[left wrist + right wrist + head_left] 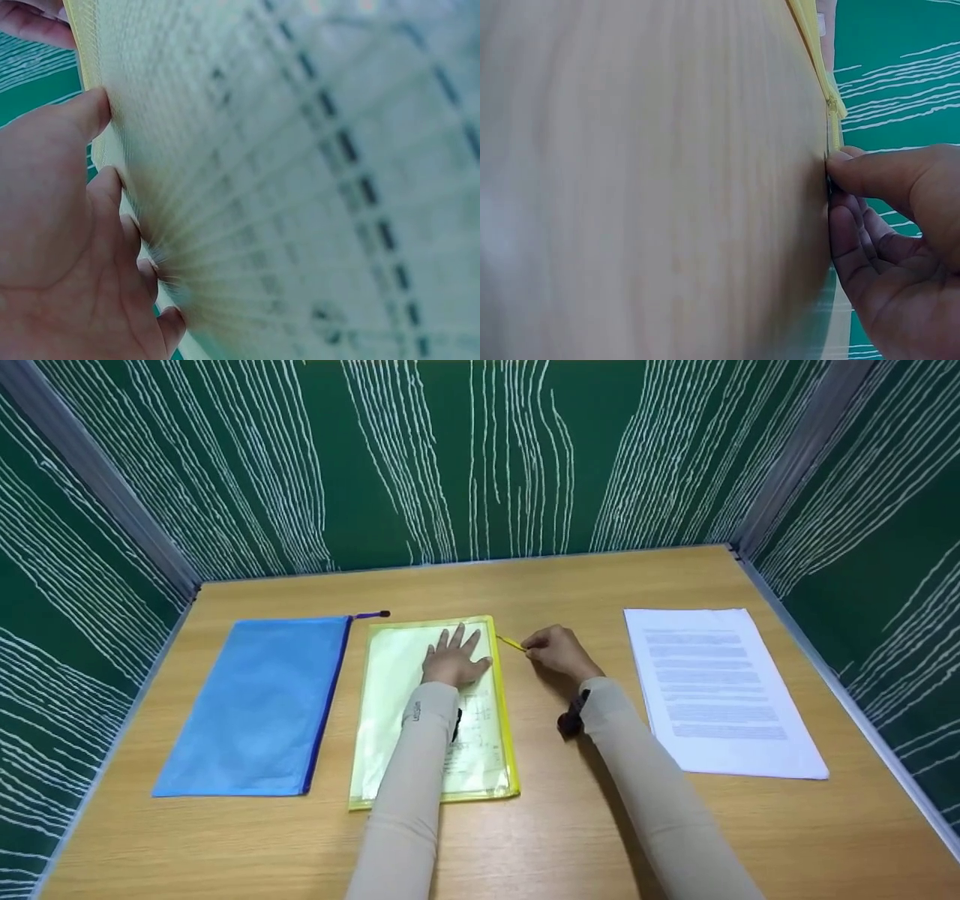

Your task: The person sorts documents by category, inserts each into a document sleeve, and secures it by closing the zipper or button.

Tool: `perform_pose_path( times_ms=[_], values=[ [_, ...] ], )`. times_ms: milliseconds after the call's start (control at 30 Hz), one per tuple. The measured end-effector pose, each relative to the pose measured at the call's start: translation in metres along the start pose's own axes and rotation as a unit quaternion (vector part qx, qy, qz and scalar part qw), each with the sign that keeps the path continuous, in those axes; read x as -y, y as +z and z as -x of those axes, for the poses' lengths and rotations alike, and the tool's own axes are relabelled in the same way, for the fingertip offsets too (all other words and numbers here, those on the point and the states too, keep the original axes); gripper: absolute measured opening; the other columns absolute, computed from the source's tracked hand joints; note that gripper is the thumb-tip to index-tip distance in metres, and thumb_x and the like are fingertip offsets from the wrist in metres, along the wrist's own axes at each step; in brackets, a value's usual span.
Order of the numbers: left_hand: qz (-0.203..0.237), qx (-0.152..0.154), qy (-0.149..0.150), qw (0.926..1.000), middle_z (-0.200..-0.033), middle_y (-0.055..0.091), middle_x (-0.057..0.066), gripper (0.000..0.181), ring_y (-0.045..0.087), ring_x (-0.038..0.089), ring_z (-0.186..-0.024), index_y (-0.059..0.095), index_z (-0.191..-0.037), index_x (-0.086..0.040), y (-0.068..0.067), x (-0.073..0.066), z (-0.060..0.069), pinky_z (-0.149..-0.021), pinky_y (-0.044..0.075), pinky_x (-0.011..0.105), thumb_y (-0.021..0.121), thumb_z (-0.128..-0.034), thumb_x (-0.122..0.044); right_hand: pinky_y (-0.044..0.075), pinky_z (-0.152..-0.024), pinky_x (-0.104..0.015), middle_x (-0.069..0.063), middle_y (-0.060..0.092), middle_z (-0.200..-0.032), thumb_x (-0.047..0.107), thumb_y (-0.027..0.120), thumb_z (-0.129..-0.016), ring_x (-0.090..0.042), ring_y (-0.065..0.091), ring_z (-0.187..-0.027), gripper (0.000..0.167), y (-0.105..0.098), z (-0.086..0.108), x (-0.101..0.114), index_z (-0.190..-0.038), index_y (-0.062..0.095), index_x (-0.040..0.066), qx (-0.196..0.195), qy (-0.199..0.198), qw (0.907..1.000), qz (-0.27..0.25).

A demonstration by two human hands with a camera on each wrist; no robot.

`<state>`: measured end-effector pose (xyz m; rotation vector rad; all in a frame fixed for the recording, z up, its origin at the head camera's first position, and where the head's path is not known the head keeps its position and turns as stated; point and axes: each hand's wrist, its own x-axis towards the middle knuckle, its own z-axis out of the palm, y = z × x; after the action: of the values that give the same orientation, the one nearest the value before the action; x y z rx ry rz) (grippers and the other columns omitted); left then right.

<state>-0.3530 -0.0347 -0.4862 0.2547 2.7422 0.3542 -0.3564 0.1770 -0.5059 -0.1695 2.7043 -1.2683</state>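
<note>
A yellow zip pouch (397,660) with printed paper inside lies flat at the middle of the table. On its upper part my left hand (452,658) rests, fingers spread; the left wrist view shows the same hand (67,225) with its fingertips touching the pouch's mesh surface. Just right of the pouch's top corner, my right hand (561,651) pinches the end of a yellow zipper pull (511,643) between thumb and fingers. Seen from the right wrist, that hand (892,232) holds the pull low over the wood, with the pouch's yellow zip edge (814,52) beyond.
To the left lies a blue zip pouch (255,705) with a dark blue pull (371,615) at its top right corner. A stack of printed white paper (712,690) lies on the right. Green walls with white lines (465,457) border the wooden table (540,840).
</note>
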Motion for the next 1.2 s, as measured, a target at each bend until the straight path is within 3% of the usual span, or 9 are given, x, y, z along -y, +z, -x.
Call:
perform_pose_path(
  times_ms=[200,500,767,1200],
  values=[
    [0.01,0.003,-0.002,0.9999,-0.164,0.0,-0.002,0.067,-0.004,0.027,-0.151,0.015,-0.155,-0.032,-0.001,-0.003,0.0,-0.121,0.004,0.051,0.039,-0.0973,-0.056,0.052,-0.093,-0.04,-0.017,0.068,-0.113,0.003,0.062,-0.09,-0.028,0.064,-0.105,0.021,-0.002,0.002,-0.001,-0.11,0.071,0.003,-0.002,0.003,1.0,0.001],
    [0.016,-0.002,-0.002,0.9999,-0.164,0.0,-0.001,0.066,-0.003,0.028,-0.15,0.015,-0.155,-0.031,-0.003,-0.001,-0.001,-0.121,0.004,0.051,0.038,-0.0977,-0.055,0.052,-0.093,-0.042,-0.019,0.069,-0.111,0.004,0.062,-0.091,-0.03,0.065,-0.104,0.02,-0.005,0.006,0.001,-0.108,0.072,0.0,0.008,-0.025,0.9995,0.016],
    [0.028,0.002,-0.001,0.9996,-0.164,0.001,-0.001,0.067,-0.004,0.028,-0.15,0.016,-0.155,-0.031,-0.004,0.0,-0.002,-0.121,0.003,0.05,0.039,-0.0974,-0.055,0.051,-0.095,-0.042,-0.018,0.069,-0.111,0.003,0.062,-0.09,-0.029,0.064,-0.105,0.02,-0.005,0.007,0.002,-0.109,0.071,0.001,0.01,-0.009,0.9998,0.01],
    [0.025,0.017,-0.023,0.9993,-0.164,0.0,-0.002,0.066,-0.005,0.028,-0.15,0.015,-0.155,-0.031,-0.008,-0.004,-0.002,-0.121,0.003,0.049,0.039,-0.0975,-0.054,0.051,-0.094,-0.042,-0.016,0.069,-0.111,0.004,0.063,-0.09,-0.028,0.064,-0.104,0.019,-0.006,0.012,0.002,-0.107,0.072,0.003,0.023,-0.003,0.9996,0.017]
  ],
)
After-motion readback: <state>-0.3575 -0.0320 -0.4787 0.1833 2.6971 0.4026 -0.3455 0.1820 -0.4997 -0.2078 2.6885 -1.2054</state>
